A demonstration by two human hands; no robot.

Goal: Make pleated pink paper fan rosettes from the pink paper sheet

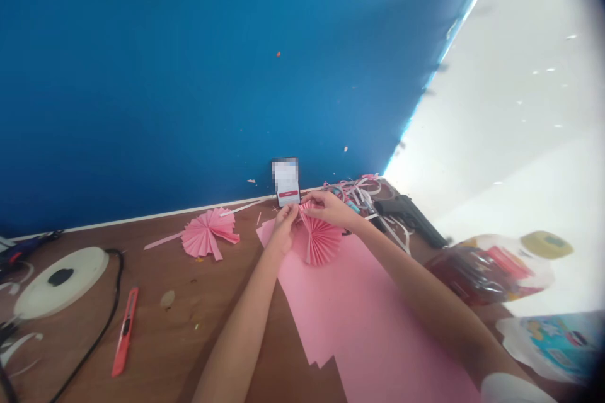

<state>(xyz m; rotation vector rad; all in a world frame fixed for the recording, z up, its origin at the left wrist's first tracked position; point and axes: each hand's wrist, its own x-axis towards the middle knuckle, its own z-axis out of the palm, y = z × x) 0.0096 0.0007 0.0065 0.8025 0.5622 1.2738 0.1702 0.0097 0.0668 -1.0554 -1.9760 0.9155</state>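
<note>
A pleated pink paper fan [322,240] is spread out between my two hands, over a large sheet of pink paper [350,308]. My left hand [285,227] pinches the fan's left edge near its gathered point. From the right, my right hand [327,206] grips the upper edge, fingers closed on the folds. A second pleated pink fan [208,234] lies to the left on the table, a paper strip trailing from it. Just behind my hands a phone [286,182] leans against the wall, its screen lit and partly blurred.
A red box cutter [125,332] and a round white device [61,283] with a black cable lie at left. At right are tangled cables [362,195], a black pistol-shaped object [416,217], a bottle of dark liquid [491,267] and a blue-white packet [553,343]. The blue wall [189,75] bounds the back.
</note>
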